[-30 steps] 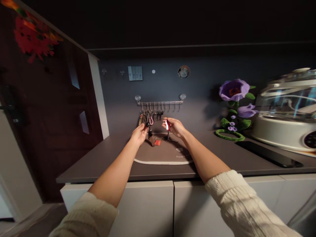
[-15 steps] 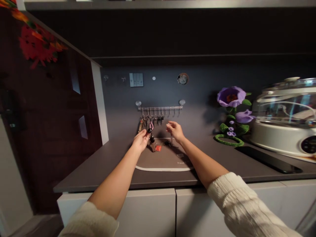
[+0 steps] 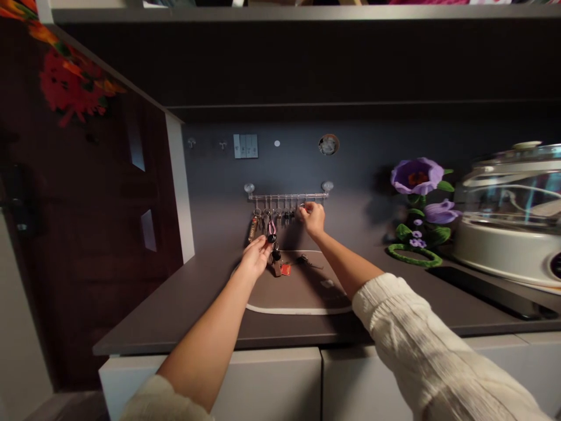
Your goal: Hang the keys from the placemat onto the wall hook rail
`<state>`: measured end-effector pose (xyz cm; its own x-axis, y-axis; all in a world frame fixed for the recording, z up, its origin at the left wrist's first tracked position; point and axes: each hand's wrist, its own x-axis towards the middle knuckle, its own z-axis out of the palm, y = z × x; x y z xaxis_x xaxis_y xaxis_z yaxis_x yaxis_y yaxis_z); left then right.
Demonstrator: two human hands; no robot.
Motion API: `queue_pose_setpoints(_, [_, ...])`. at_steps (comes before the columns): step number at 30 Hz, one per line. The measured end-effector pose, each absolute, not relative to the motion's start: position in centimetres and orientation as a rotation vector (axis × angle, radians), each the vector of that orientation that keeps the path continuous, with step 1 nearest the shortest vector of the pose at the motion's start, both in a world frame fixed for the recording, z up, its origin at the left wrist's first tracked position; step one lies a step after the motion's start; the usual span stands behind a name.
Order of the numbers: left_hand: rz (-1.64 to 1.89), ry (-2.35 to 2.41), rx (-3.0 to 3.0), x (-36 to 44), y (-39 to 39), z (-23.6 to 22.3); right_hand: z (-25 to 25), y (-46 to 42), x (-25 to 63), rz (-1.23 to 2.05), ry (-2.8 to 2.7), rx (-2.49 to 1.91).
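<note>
A clear hook rail (image 3: 287, 196) is fixed to the wall by two suction cups, with several bunches of keys (image 3: 257, 216) hanging from its left and middle hooks. My left hand (image 3: 258, 257) is closed on a key bunch with a pink loop (image 3: 272, 228) and a black fob (image 3: 272, 238); whether it hangs free of the hooks I cannot tell. Just under the rail's right part, my right hand (image 3: 314, 218) pinches a metal key ring (image 3: 302, 207). Below them, a red tag (image 3: 286, 269) and some keys (image 3: 305, 259) appear over the brown mat (image 3: 298, 298).
A purple flower ornament (image 3: 417, 175) stands right of the mat, beside a black phone-like slab (image 3: 482, 289) and a white appliance with a clear cover (image 3: 504, 199). A dark shelf (image 3: 307, 64) overhangs the counter (image 3: 197, 304). A dark red door (image 3: 87, 234) is at left.
My right hand has risen from below the rail to its hooks with the key ring. My left hand stays around the key bunch. The view has shifted slightly.
</note>
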<state>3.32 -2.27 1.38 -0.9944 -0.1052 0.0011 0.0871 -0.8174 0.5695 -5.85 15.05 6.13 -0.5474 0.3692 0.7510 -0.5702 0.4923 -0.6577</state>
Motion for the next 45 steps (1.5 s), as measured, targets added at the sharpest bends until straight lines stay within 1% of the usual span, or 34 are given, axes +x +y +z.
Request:
queue_pose_setpoints(3, [-2.901,-0.904,0.033,3.4,-2.3,1.4,6.1,14.8,-6.5,1.174,-1.767,0.168])
queue_pose_setpoints(18, [-2.908,-0.908,0.025,3.4,-2.1,1.4,6.5,13.7,-6.8,1.147,-1.794,0.147])
queue_pose_setpoints(35, [-2.892,-0.884,0.062,3.4,-2.5,1.7,2.9,14.4,-5.2,1.168,-1.951,0.155])
queue_pose_setpoints(41, [-2.886,-0.878,0.055,3.4,-2.7,1.7,1.5,14.9,-3.9,1.153,-1.975,0.174])
queue_pose_setpoints(45, [-2.880,-0.890,0.039,3.2,-2.8,1.7,1.0,14.5,-2.1,1.206,-2.016,0.227])
